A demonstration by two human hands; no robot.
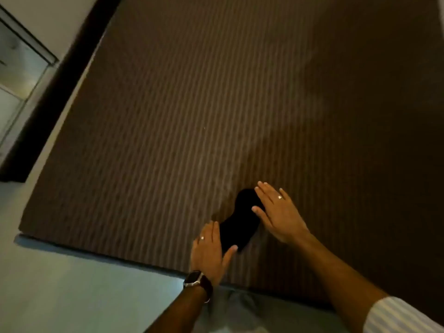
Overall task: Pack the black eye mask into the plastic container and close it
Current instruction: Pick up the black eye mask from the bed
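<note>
Head view, looking down: at far left a strip of pale floor (pixel 72 284) runs along the edge of the brown striped bedspread (pixel 216 104), and everything I need lies near that edge. My left hand (pixel 208 251), with a watch (pixel 195 280) at the wrist and a ring on one finger, lies flat and spread, fingers straight, its inner edge touching the near end of the black eye mask (pixel 237 223). It grips nothing. The mask lies flat on the bedspread, slanting away from me, between my two hands. My right hand (pixel 278 212), also ringed, is just as open and flat, its fingers (pixel 264 195) over the far end of the mask, thumb on the fabric. Neither hand has closed on anything.

I judge the step to be gathering or folding the mask so it fits the plastic container, which I cannot see anywhere here. To do it well, I should press the two ends toward each other evenly, keep any strap tucked inside, and fold once cleanly rather than bunch it. Soft cloth springs open, so one hand should pinch the fold while the other fetches the container.
</note>
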